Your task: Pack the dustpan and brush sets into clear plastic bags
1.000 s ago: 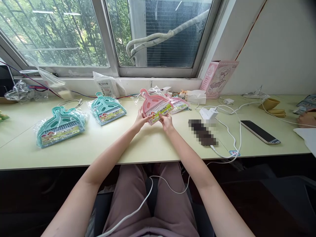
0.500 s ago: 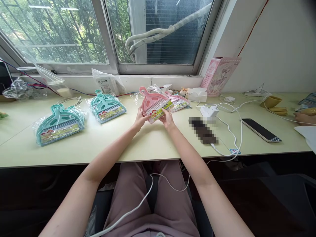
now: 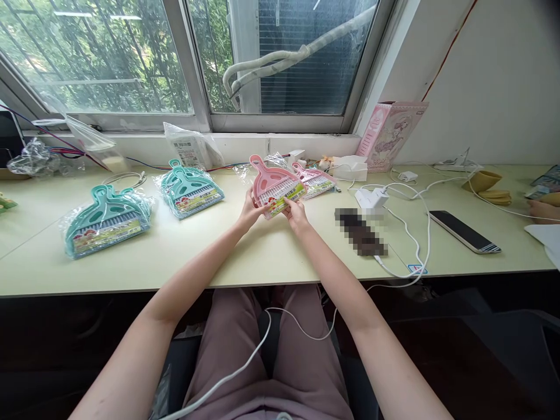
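A pink dustpan and brush set point(image 3: 275, 182) in clear plastic, with a green and yellow label, is held tilted over the table. My left hand point(image 3: 252, 211) grips its left side, thumb on the front near the bristles. My right hand point(image 3: 296, 213) holds the lower right edge, thumb across the label. Just behind it lies a second pink set point(image 3: 315, 179), partly hidden by the first. To the left, two wrapped teal dustpan and brush sets lie on the table: a nearer one point(image 3: 107, 221) and a farther one point(image 3: 189, 189).
On the right of the table point(image 3: 245, 262) lie a black phone point(image 3: 464, 231), a white plug adapter point(image 3: 371, 198) with trailing cables, and a pixelated dark item point(image 3: 361, 231). A pink box point(image 3: 391, 137) stands by the window. Another person's hand point(image 3: 545, 210) shows at the right edge.
My hands keep their hold on the pink dustpan set, which has shifted and turned only very slightly. The other sets lie as before.
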Tool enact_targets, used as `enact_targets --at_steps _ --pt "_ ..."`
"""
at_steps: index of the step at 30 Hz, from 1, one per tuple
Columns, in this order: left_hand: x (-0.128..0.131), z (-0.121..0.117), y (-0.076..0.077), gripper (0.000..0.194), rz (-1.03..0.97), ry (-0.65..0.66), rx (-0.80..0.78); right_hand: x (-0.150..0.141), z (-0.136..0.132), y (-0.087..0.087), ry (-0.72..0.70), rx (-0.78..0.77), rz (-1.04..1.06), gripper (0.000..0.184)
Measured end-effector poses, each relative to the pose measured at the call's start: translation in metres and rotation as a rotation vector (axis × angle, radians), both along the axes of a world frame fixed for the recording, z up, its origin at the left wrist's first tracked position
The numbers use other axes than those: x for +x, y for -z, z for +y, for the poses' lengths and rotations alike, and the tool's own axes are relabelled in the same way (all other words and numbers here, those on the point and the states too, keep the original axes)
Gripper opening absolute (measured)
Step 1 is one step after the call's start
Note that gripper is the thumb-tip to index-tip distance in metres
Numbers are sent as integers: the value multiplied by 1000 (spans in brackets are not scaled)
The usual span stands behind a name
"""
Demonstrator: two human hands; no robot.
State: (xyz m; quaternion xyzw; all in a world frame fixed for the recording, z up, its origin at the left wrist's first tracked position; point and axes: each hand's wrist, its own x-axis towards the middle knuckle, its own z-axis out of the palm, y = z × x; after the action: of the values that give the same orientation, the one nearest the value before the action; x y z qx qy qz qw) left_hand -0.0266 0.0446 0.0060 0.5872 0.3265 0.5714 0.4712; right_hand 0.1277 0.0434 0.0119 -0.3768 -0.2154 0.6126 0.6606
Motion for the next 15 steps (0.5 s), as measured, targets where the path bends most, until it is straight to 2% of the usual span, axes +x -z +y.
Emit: enact_targets --at_steps 5,8,15 --pt "1 5 5 109 6 -2 38 3 3 -3 -14 -60 47 2" --pt "4 4 6 110 25 1 57 7 4 -1 18 -99 82 15" --pt "6 4 9 104 68 2 59 10 6 5 56 -158 99 21"
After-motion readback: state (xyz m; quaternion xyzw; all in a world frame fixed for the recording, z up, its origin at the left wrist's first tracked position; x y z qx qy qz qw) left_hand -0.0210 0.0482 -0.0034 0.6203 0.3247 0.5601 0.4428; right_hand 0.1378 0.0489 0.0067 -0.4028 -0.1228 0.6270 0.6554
